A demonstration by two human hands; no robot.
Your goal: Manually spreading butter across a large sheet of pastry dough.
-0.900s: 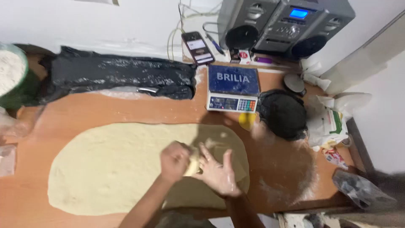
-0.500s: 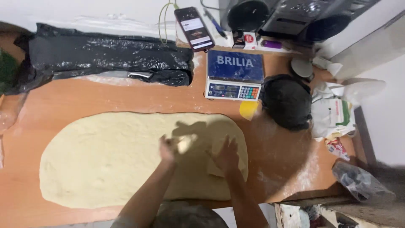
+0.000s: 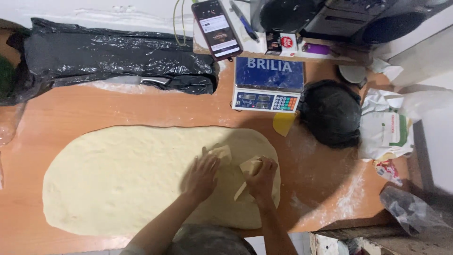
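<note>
Pale dough under both my hands, small pieces going onto its right end.

Black plastic sheeting [image 3: 118, 56] lies along the back wall on the left, and the flat dough sheet [image 3: 155, 177] stretches across the orange table [image 3: 94, 111] from the left to just past the middle. My left hand [image 3: 203, 174] rests flat and spread on the dough, fingertips touching one pale piece [image 3: 222, 153]; just to its right my right hand [image 3: 261, 177] curls loosely over a second pale piece [image 3: 249, 166], though I cannot tell whether it pinches it or only presses. To do this well I would press with flat palms, seat each piece evenly, and keep clear of the dough's thin right edge. Farther right stand the weighing scale [image 3: 268, 85], a black bag [image 3: 332, 113] and scattered flour [image 3: 349, 200].
</note>
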